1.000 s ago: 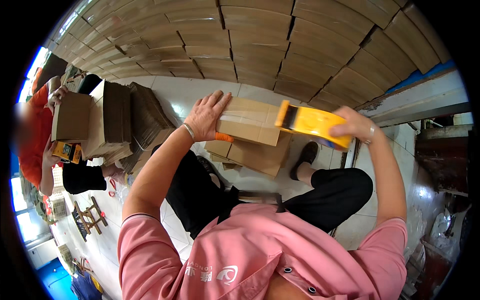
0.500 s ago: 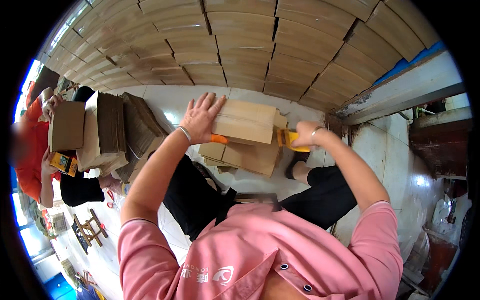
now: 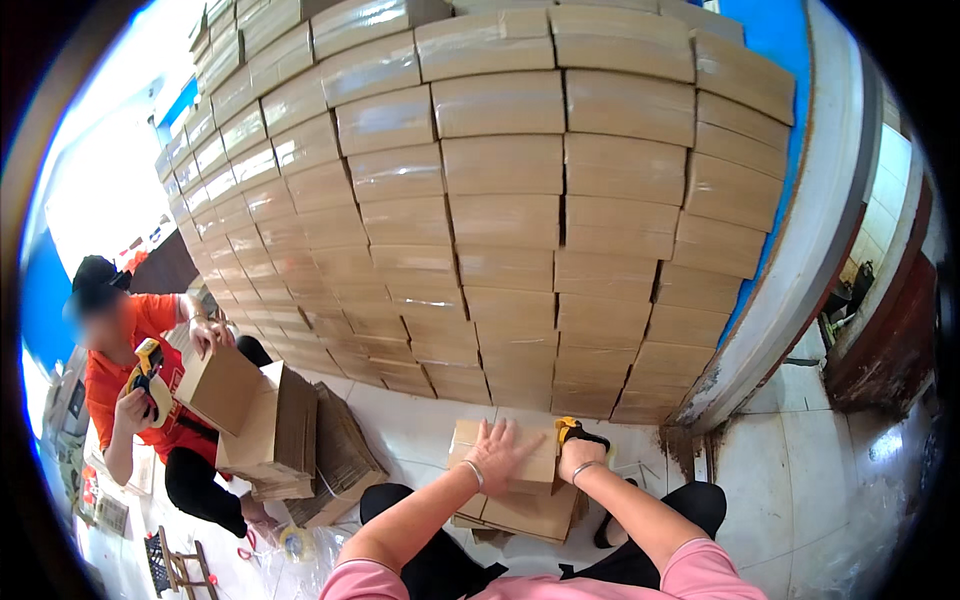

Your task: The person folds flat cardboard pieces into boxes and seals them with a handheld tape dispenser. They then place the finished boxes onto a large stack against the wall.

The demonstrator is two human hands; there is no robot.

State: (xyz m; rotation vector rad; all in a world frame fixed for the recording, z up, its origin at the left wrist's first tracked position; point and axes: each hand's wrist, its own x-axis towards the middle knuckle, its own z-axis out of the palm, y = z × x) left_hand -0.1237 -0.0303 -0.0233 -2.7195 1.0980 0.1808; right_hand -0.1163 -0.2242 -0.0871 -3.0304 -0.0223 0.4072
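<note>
A small closed cardboard box (image 3: pixel 540 464) sits low between my knees, on top of flat cardboard pieces (image 3: pixel 530 516). My left hand (image 3: pixel 498 455) lies on its top with the fingers spread. At the box's right end, my right hand (image 3: pixel 580 458) is closed around a yellow and black tape dispenser (image 3: pixel 572 430). The dispenser's head points away from me, near the box's far right corner. My hand hides its handle, and I cannot tell whether its tape touches the cardboard.
Ahead rises a tall wall of taped cartons (image 3: pixel 505 220). To the left a co-worker in an orange shirt (image 3: pixel 155 320) holds a carton (image 3: pixel 225 390) and another tape dispenser (image 3: pixel 150 385), beside stacked flat cardboard (image 3: pixel 340 465). Red scissors (image 3: pixel 247 546), a tape roll (image 3: pixel 297 543) and a wooden stool (image 3: pixel 185 568) are on the floor.
My view has tilted up, showing more of the carton wall. My right hand has brought the dispenser to the box's far right corner. The co-worker's dispenser has been raised.
</note>
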